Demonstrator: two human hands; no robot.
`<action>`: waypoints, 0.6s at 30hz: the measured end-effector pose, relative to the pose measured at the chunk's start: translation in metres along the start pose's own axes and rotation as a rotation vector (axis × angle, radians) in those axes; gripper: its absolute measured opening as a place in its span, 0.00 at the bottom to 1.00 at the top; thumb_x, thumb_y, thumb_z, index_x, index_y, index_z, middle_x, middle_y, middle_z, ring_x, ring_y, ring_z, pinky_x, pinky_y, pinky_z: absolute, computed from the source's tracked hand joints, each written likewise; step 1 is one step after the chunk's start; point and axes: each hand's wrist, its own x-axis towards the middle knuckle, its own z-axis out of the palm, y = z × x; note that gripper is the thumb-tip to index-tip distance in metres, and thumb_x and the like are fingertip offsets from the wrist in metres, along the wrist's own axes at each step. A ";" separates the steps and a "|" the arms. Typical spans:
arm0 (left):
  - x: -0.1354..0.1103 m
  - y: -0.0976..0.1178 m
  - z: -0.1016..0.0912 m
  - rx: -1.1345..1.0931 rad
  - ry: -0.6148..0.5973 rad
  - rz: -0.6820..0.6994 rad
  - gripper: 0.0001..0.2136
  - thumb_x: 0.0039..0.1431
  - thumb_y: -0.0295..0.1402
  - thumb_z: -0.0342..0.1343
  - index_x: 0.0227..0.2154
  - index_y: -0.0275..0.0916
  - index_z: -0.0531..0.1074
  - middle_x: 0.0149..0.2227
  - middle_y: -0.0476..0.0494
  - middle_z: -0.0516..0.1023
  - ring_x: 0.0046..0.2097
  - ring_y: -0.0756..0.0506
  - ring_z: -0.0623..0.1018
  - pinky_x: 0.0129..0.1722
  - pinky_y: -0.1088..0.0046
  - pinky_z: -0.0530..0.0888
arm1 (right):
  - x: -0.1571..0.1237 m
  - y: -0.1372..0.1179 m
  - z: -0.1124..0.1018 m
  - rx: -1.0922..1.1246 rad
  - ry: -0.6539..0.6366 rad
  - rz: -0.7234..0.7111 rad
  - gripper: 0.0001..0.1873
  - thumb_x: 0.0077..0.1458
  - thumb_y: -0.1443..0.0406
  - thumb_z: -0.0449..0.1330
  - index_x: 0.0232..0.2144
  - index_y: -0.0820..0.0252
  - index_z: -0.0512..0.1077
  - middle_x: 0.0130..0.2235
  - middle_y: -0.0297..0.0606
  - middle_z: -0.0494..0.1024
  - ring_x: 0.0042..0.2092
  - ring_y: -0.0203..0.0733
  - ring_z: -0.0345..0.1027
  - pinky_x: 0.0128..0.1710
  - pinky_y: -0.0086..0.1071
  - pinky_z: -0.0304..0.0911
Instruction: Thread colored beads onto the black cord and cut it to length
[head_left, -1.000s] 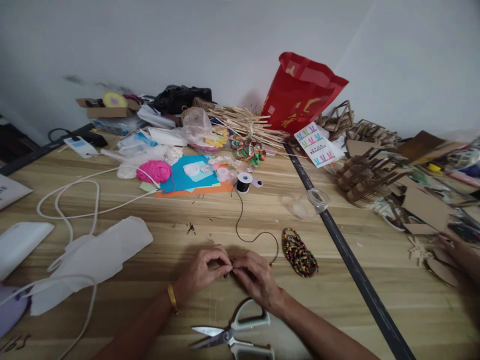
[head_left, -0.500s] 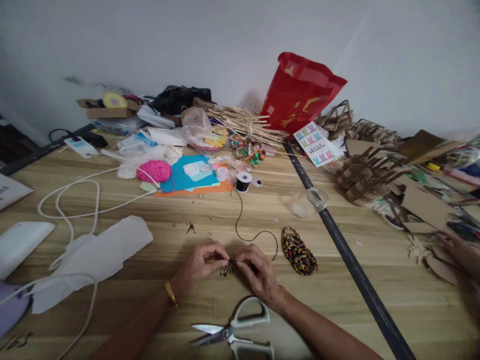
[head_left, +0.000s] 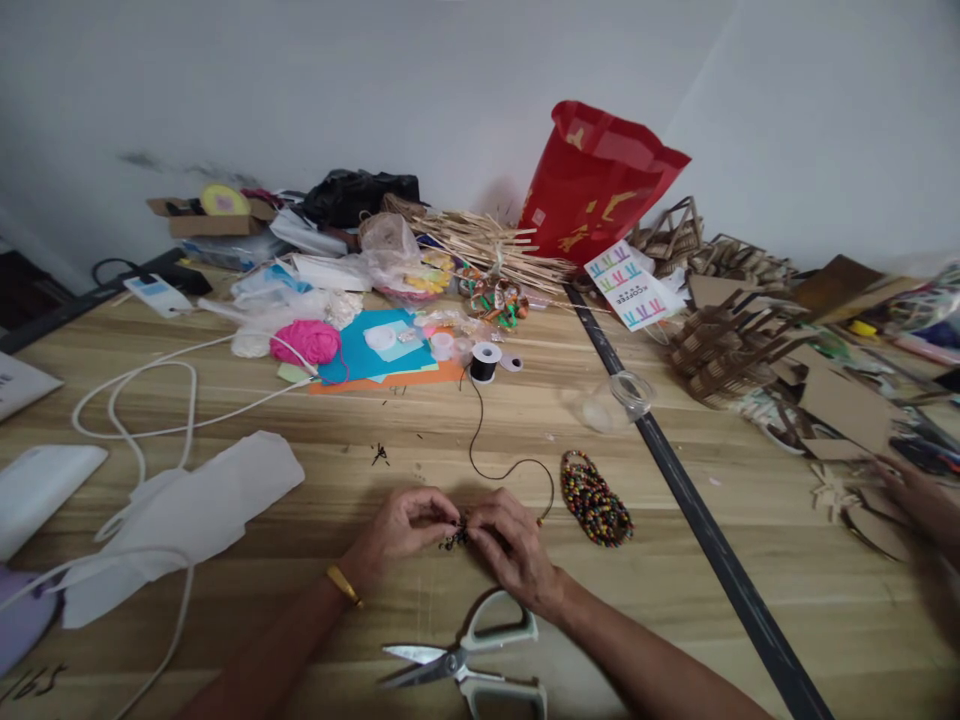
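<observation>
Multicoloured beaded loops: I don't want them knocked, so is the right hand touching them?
Apart: the head view shows wooden tabletop between the right hand and the multicoloured beaded loops.

Illum. dim, diffuse. Soft shadow beside glossy red plastic bag [head_left: 600, 190] on plain grey wall [head_left: 360, 80]. Pale wood-grain bench [head_left: 330, 450]: wide-angle distortion twd. edges; RH edge blurred.

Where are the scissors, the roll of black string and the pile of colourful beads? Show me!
Scissors [head_left: 454, 663]: head view, at the pivot between blades and handles.
Roll of black string [head_left: 484, 370]: head view, on the wound string.
Pile of colourful beads [head_left: 595, 500]: head view, on beads mid-pile.
</observation>
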 end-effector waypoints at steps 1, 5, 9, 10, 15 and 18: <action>0.000 0.000 0.000 0.003 0.000 -0.002 0.06 0.45 0.31 0.62 0.26 0.34 0.74 0.28 0.45 0.78 0.33 0.47 0.76 0.37 0.71 0.73 | 0.000 0.000 0.000 -0.001 -0.002 -0.001 0.05 0.60 0.70 0.53 0.34 0.59 0.69 0.32 0.39 0.73 0.35 0.40 0.63 0.35 0.33 0.61; 0.001 -0.002 0.000 -0.006 -0.003 0.008 0.06 0.44 0.30 0.62 0.25 0.34 0.74 0.28 0.45 0.78 0.33 0.47 0.76 0.37 0.72 0.73 | -0.001 0.002 0.001 -0.012 -0.004 -0.005 0.04 0.60 0.70 0.54 0.34 0.59 0.68 0.31 0.38 0.73 0.35 0.40 0.63 0.35 0.33 0.61; 0.001 -0.003 0.000 -0.007 -0.006 0.024 0.05 0.45 0.30 0.62 0.25 0.33 0.74 0.28 0.45 0.78 0.33 0.48 0.76 0.36 0.73 0.73 | 0.000 0.001 0.001 -0.016 -0.002 -0.003 0.05 0.60 0.69 0.53 0.34 0.59 0.69 0.32 0.38 0.73 0.35 0.40 0.63 0.35 0.33 0.61; 0.001 -0.003 -0.001 -0.006 -0.007 0.025 0.05 0.45 0.30 0.62 0.25 0.33 0.74 0.28 0.45 0.78 0.33 0.48 0.76 0.36 0.73 0.73 | 0.000 0.001 0.001 -0.018 -0.005 -0.001 0.05 0.60 0.69 0.53 0.33 0.59 0.69 0.32 0.38 0.73 0.35 0.40 0.64 0.35 0.33 0.61; 0.001 -0.003 -0.001 0.003 -0.013 0.045 0.05 0.46 0.30 0.62 0.27 0.33 0.76 0.30 0.44 0.79 0.34 0.47 0.77 0.37 0.73 0.73 | 0.002 -0.001 -0.001 -0.026 -0.025 0.002 0.07 0.61 0.68 0.52 0.33 0.59 0.69 0.31 0.39 0.73 0.35 0.40 0.63 0.35 0.33 0.61; 0.001 -0.003 -0.001 0.005 -0.028 0.061 0.05 0.46 0.29 0.62 0.26 0.34 0.76 0.29 0.44 0.78 0.33 0.47 0.77 0.36 0.73 0.73 | 0.002 -0.002 -0.001 -0.025 -0.026 0.000 0.07 0.61 0.68 0.52 0.33 0.59 0.69 0.31 0.39 0.73 0.34 0.40 0.63 0.35 0.33 0.61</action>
